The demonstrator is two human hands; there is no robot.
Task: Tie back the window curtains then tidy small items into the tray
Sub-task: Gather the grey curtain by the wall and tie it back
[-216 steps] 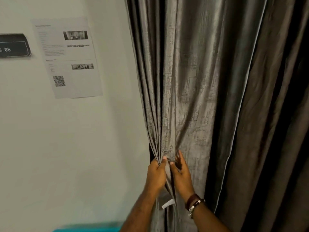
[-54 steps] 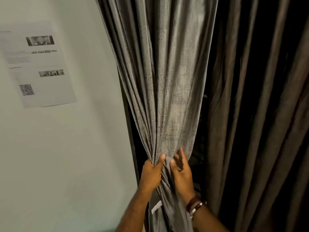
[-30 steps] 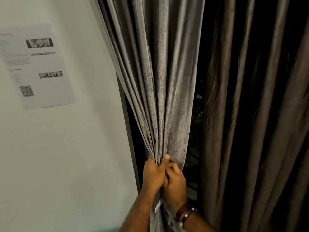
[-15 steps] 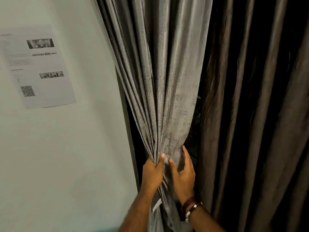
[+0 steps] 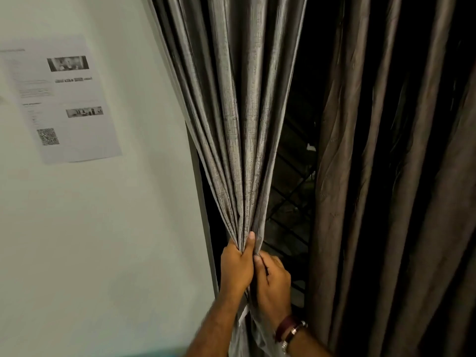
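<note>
A shiny grey curtain [image 5: 239,119] hangs at the window's left side, its folds bunched into a narrow bundle. My left hand [image 5: 235,266] grips that bundle from the left, thumb up along the cloth. My right hand [image 5: 274,280], a watch on its wrist, holds the same bundle just below and to the right, fingers curled round the cloth. A darker brown curtain [image 5: 381,176] hangs loose on the right. Between the two curtains a dark window with a grille [image 5: 293,191] shows. No tray or small items are in view.
A pale wall [image 5: 103,228] fills the left, with a printed paper sheet [image 5: 61,99] bearing a QR code stuck on it. A grey window frame edge [image 5: 203,215] runs down beside the curtain. A strip of teal shows at the bottom edge.
My right hand, spread over the cloth half a second ago, has closed round the bunched grey curtain. The bundle is narrower and more of the dark window shows.
</note>
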